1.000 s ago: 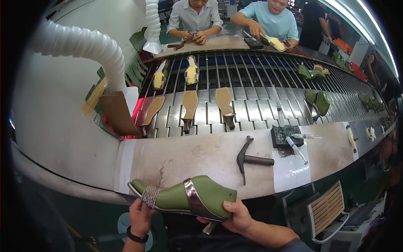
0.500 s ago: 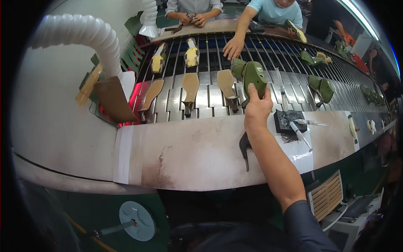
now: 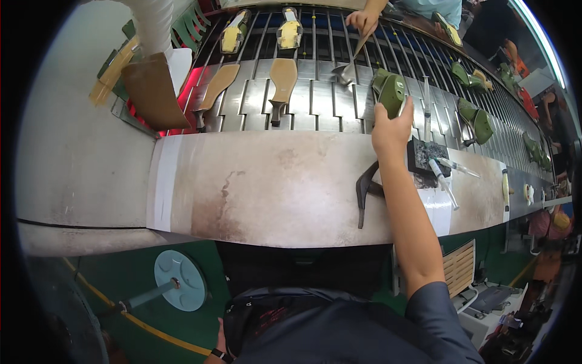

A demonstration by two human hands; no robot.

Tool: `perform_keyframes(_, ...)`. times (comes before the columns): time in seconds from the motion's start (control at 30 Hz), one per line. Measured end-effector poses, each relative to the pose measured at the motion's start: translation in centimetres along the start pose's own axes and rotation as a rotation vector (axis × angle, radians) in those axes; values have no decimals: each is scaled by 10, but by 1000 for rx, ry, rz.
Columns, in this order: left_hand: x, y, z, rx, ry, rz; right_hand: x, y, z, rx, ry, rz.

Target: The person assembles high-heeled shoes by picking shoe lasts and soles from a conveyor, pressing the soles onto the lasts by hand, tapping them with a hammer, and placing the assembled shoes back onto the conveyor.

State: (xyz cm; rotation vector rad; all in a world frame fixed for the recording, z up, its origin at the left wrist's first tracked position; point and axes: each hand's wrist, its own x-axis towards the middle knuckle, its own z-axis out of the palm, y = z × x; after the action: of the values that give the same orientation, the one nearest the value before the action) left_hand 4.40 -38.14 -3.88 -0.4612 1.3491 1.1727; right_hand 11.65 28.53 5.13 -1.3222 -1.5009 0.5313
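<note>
My right hand (image 3: pixel 393 128) is closed round a green shoe upper (image 3: pixel 391 94), held over the near edge of the conveyor. My left hand (image 3: pixel 220 335) hangs low beside my body, a dark band on its wrist; its fingers are mostly hidden. Close to my right forearm, a dark brown heeled piece (image 3: pixel 364 189) lies on the work ledge. Across the conveyor, a co-worker's hand (image 3: pixel 364 23) grips a heeled sole (image 3: pixel 348 70), seen nearly edge-on. Two tan heeled soles (image 3: pixel 283 82) (image 3: pixel 219 85) lie farther left on the metal slats.
A black foam block (image 3: pixel 419 159) with syringes (image 3: pixel 445 182) (image 3: pixel 427 109) sits on the stained ledge (image 3: pixel 291 188), right of my forearm. Yellow-padded shoes (image 3: pixel 290 33) lie on the far rods; more green uppers (image 3: pixel 483 126) rest rightward. A white hose (image 3: pixel 153 24) hangs at left.
The co-worker's hand has taken up the third sole, lifting it off the slats. My right hand still holds the green upper. The view has tilted downward, bringing my left hand into sight.
</note>
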Motion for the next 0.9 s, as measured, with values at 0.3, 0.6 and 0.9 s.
perform_keyframes(0.3,1,62,8,17,53,-174,-42,-88,52,-166,-788,-701)
perform_keyframes(0.6,46,81,-13,371,477,363,-15,-66,121,-515,-882,-827)
perform_keyframes(0.9,-13,323,246,969,-288,1369,-50,-54,-12,258,-797,287)
